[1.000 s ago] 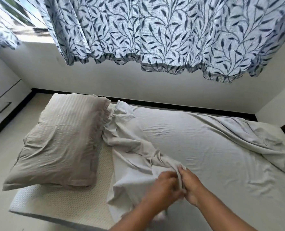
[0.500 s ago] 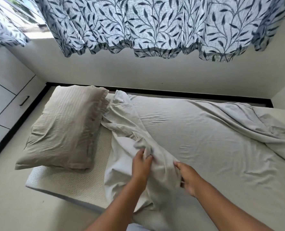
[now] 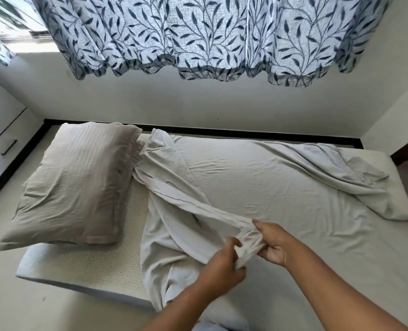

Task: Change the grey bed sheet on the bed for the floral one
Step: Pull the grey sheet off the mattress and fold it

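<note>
A grey bed sheet (image 3: 270, 187) lies across the bed (image 3: 98, 266), its length running left to right. Its left end is folded back off the bare, textured top, and its far right corner is rumpled. A beige striped pillow (image 3: 78, 185) rests on the uncovered left end, touching the folded-back edge. At the near side, a person's left hand (image 3: 222, 266) and right hand (image 3: 276, 243), close together, both grip a gathered bunch of the sheet's edge, fingers curled round the cloth.
</note>
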Action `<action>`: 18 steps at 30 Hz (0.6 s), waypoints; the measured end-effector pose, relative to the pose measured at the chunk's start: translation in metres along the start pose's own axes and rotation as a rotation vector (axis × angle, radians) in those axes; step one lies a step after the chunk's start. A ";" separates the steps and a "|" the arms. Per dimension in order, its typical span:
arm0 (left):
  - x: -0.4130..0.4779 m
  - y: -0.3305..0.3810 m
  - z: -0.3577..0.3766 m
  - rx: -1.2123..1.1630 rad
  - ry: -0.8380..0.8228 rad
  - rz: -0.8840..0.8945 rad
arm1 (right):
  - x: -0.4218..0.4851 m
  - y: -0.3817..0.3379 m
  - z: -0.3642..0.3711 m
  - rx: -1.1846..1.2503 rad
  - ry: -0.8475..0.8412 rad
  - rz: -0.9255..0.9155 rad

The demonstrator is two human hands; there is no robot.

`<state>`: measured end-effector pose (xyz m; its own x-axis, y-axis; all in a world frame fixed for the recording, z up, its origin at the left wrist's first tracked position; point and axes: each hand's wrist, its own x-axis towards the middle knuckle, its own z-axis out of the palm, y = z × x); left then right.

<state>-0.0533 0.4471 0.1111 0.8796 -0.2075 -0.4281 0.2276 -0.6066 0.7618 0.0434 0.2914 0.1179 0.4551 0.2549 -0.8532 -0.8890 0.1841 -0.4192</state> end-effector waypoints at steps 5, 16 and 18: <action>0.005 -0.028 0.004 0.116 -0.007 -0.088 | -0.039 -0.009 0.003 -0.021 -0.186 0.041; 0.013 -0.061 0.031 0.253 -0.114 -0.058 | -0.071 -0.051 -0.050 0.204 0.139 -0.450; 0.010 -0.060 0.034 0.199 -0.141 -0.081 | -0.075 -0.055 -0.066 0.294 0.174 -0.482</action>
<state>-0.0719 0.4557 0.0445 0.7917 -0.2487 -0.5580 0.1961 -0.7616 0.6177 0.0544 0.1998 0.1848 0.7674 -0.0780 -0.6364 -0.5213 0.5018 -0.6902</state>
